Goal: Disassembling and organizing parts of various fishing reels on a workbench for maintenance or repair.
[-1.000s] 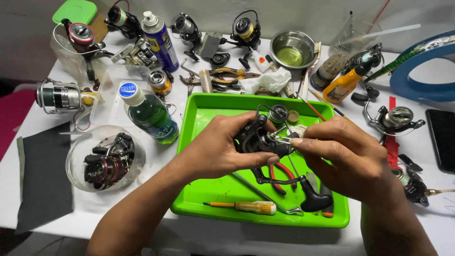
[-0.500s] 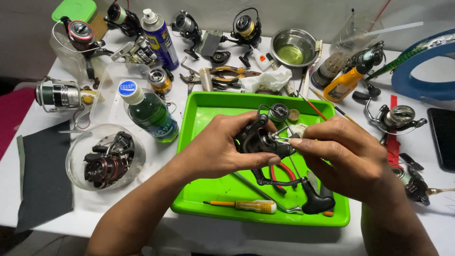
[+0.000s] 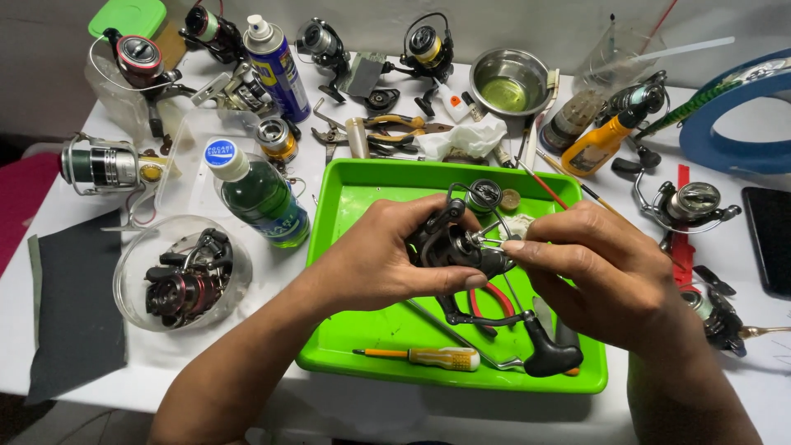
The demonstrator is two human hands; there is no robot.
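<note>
Both hands work over the green tray (image 3: 346, 330). Left hand (image 3: 375, 264) grips the black reel body (image 3: 445, 247), rigid and greasy-looking; right hand (image 3: 601, 272) pinches a small, easily dropped part.

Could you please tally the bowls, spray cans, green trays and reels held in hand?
Bowls: 2 (steel bowl, glass bowl)
Spray cans: 1 (blue spray can)
Green trays: 1 (green tray)
Reels in hand: 1 (black reel, gripped by left hand and right hand)
Total: 5

Repair workbench — fishing reels (image 3: 103, 165), pliers (image 3: 395, 125), spray can (image 3: 276, 66).
</note>
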